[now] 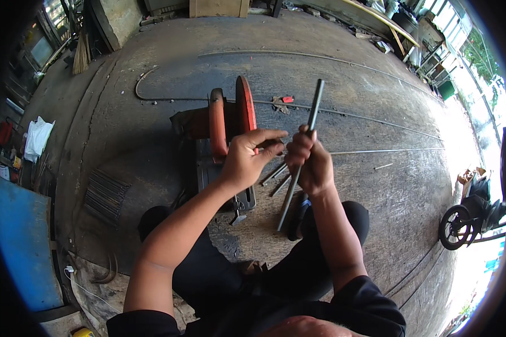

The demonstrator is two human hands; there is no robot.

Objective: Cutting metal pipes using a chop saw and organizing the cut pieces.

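Observation:
My right hand [309,163] is closed around a grey metal rod [316,106], which stands tilted with its upper end leaning right. My left hand [250,157] is just left of it, its fingers curved toward the rod and thumb and forefinger slightly apart; nothing shows between them. Behind my left hand stands an orange-red cut-off saw [217,126] with a round disc guard [245,104]. At the saw's base, near my knees, is a metal clamp handle [238,217]. A few short rods [275,173] lie on the floor beyond my hands, partly hidden by them.
A bundle of dark rods [107,195] lies on the floor to the left. Long thin rods [376,121] stretch away to the right, by a small red object [287,99]. A blue panel [22,241] stands at the left edge, and a motorbike wheel [455,227] at the right.

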